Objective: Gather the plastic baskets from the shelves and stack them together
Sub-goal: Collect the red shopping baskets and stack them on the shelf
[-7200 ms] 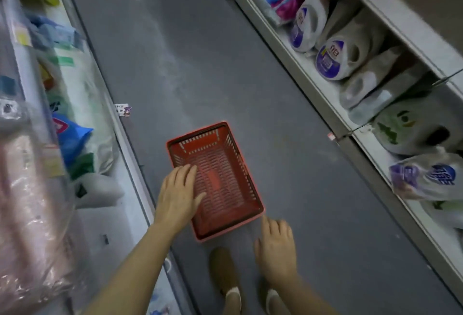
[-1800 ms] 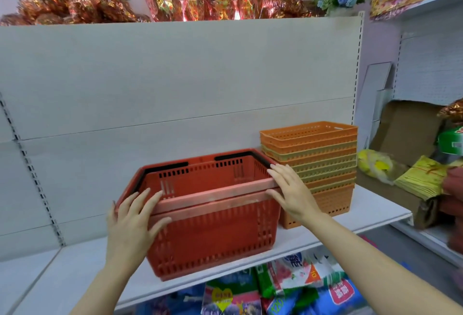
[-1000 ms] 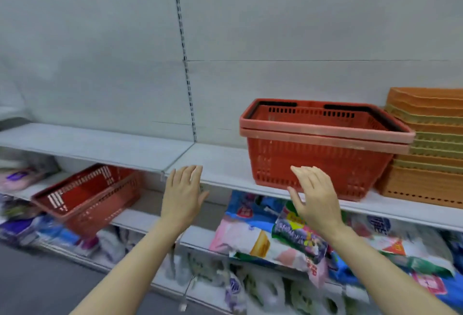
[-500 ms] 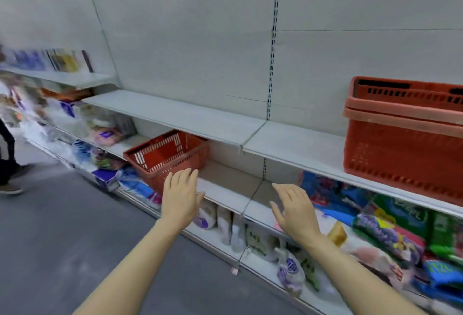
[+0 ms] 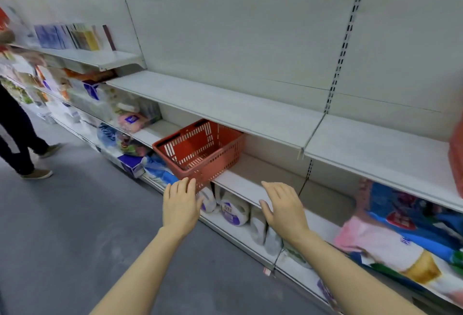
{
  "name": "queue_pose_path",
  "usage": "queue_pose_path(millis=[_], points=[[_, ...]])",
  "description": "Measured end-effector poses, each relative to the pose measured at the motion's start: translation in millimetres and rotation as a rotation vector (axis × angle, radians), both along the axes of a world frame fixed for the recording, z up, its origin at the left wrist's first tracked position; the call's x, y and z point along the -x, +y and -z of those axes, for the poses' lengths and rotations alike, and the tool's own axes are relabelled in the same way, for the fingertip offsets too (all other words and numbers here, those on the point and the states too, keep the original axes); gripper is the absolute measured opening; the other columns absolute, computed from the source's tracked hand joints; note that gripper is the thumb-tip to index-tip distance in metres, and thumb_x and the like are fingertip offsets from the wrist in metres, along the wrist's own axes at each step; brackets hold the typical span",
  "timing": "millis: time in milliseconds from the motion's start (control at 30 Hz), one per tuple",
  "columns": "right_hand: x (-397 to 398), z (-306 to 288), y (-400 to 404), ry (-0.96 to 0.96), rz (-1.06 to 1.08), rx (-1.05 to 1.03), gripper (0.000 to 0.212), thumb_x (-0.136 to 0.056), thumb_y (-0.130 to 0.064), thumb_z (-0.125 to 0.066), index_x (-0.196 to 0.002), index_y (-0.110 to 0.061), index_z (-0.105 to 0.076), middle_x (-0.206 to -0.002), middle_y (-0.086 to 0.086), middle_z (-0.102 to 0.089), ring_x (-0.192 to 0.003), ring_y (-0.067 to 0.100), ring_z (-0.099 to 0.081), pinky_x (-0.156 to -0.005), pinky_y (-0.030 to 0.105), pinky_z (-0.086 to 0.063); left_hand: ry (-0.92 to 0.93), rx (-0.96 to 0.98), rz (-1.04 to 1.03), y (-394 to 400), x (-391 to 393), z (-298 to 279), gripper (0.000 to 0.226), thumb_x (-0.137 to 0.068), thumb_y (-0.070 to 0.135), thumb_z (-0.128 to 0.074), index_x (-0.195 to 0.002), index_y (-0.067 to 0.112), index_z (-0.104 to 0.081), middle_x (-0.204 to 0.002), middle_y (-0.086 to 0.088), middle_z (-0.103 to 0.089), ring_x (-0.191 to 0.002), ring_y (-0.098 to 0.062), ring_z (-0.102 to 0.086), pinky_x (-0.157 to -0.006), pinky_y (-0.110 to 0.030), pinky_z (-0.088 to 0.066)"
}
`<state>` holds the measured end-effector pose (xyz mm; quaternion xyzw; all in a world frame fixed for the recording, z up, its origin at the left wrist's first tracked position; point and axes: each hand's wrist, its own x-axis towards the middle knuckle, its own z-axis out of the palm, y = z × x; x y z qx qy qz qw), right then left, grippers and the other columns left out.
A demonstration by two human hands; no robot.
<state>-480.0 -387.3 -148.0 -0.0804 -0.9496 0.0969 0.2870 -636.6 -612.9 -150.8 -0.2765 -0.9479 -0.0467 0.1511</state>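
- Currently, head view: red basket (image 5: 200,150) sits on the middle shelf (image 5: 253,182), tilted, its near corner overhanging the shelf edge above the wrapped rolls (image 5: 234,210).
- Left hand (image 5: 180,208) reaches toward the near corner; fingers straight and close together, holding nothing. Fingertips overlap the lower rim in the picture; contact cannot be confirmed.
- Right hand (image 5: 284,205) hovers over the bare shelf to the basket's right, fingers loosely extended, slightly apart, empty.
- Upper shelf (image 5: 225,104) overhangs the basket's rear half.
- Far right edge: a sliver of another red basket (image 5: 457,162) on the upper shelf.
- A second person's legs (image 5: 17,144) at far left, well apart.
- Judgement: basket looks empty, light, rigid slotted plastic; low slip risk. Best hold: both long rim edges, one hand each, then draw it outward to clear the shelf above.
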Motion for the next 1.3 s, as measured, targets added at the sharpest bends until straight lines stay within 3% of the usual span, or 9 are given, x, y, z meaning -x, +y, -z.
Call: queue_pose_path(millis=[133, 233, 433, 533, 700, 833, 1067, 1200, 1300], points=[[58.8, 15.2, 12.9, -0.036, -0.022, 0.015, 0.04, -0.084, -0.025, -0.057, -0.119, -0.004, -0.063, -0.106, 0.007, -0.067, -0.098, 0.027, -0.062, -0.09, 0.037, -0.047, -0.112, -0.019, -0.08, 4.9, 47.3, 33.2, 0.057, -0.071, 0.033, -0.085, -0.117, 0.005, -0.068, -0.116, -0.014, -0.069, -0.104, -0.036, -0.065, -0.094, -0.049, -0.05], [97.4, 27.7, 22.2, -0.089, -0.016, 0.039, 0.044, -0.086, -0.03, -0.047, -0.117, -0.004, -0.064, -0.106, 0.008, -0.068, -0.097, 0.028, -0.064, -0.088, 0.038, -0.049, -0.193, -0.039, -0.125, 8.5, 83.5, 56.5, 0.054, -0.072, 0.028, -0.083, -0.118, 0.004, -0.067, -0.116, -0.016, -0.069, -0.104, -0.038, -0.065, -0.09, -0.048, -0.051], [164.3, 54.3, 30.2, -0.14, -0.018, 0.056, 0.045, -0.086, -0.033, -0.046, -0.119, -0.006, -0.063, -0.106, 0.007, -0.068, -0.097, 0.027, -0.063, -0.09, 0.034, -0.044, -0.382, -0.166, -0.27, 20.0, 158.4, 91.4, 0.052, -0.094, 0.03, -0.059, -0.141, 0.008, -0.048, -0.145, -0.015, -0.048, -0.125, -0.037, -0.049, -0.1, -0.046, -0.041], [199.8, 72.5, 35.7, -0.127, 0.009, 0.075, 0.045, -0.088, -0.032, -0.047, -0.121, -0.006, -0.062, -0.108, 0.007, -0.067, -0.1, 0.026, -0.061, -0.093, 0.03, -0.034, -0.468, -0.391, -0.378, 36.2, 207.7, 104.5, 0.058, -0.096, 0.027, -0.056, -0.147, 0.008, -0.037, -0.149, -0.017, -0.041, -0.126, -0.042, -0.045, -0.099, -0.051, -0.042], [254.1, 105.8, 35.3, -0.119, 0.074, 0.086, 0.044, -0.089, -0.032, -0.045, -0.122, -0.008, -0.062, -0.108, 0.005, -0.067, -0.1, 0.027, -0.061, -0.092, 0.031, -0.035, -0.679, -0.762, -0.58, 72.1, 278.4, 135.1, 0.087, -0.095, 0.031, -0.062, -0.158, 0.009, -0.007, -0.162, -0.019, -0.015, -0.135, -0.047, -0.038, -0.106, -0.052, -0.035], [288.0, 123.4, 30.3, -0.116, 0.103, 0.105, 0.043, -0.088, -0.03, -0.047, -0.122, -0.007, -0.063, -0.107, 0.006, -0.067, -0.099, 0.026, -0.06, -0.091, 0.031, -0.036, -0.673, -0.905, -0.555, 73.4, 306.7, 159.7, 0.093, -0.088, 0.004, -0.059, -0.16, 0.015, -0.002, -0.162, -0.02, -0.016, -0.141, -0.043, -0.033, -0.109, -0.052, -0.034], [331.0, 139.1, 41.8, -0.105, 0.175, 0.126, 0.045, -0.09, -0.028, -0.046, -0.128, -0.006, -0.057, -0.121, 0.01, -0.063, -0.108, 0.03, -0.057, -0.096, 0.036, -0.038, -0.681, -0.722, -0.416, -13.7, 363.1, 190.7, 0.1, -0.085, -0.009, -0.057, -0.16, 0.022, 0.0, -0.158, -0.019, -0.033, -0.139, -0.041, -0.04, -0.107, -0.049, -0.037], [348.2, 142.5, 53.9, -0.127, 0.355, 0.211, 0.052, -0.091, -0.033, -0.046, -0.136, -0.006, -0.048, -0.132, 0.016, -0.054, -0.12, 0.036, -0.048, -0.102, 0.044, -0.036, -0.704, -0.675, -0.335, -62.4, 396.6, 193.2, 0.096, -0.087, -0.005, -0.065, -0.158, 0.036, -0.014, -0.152, -0.009, -0.044, -0.134, -0.036, -0.047, -0.105, -0.048, -0.04], [348.7, 152.1, 56.8, -0.255, 0.394, 0.482, 0.056, -0.093, -0.039, -0.042, -0.142, -0.013, -0.039, -0.137, 0.016, -0.051, -0.123, 0.036, -0.049, -0.097, 0.039, -0.04, -0.72, -0.653, -0.304, -76.6, 403.0, 192.5, 0.093, -0.089, 0.003, -0.068, -0.156, 0.042, -0.017, -0.15, -0.007, -0.048, -0.131, -0.037, -0.051, -0.101, -0.048, -0.042]])
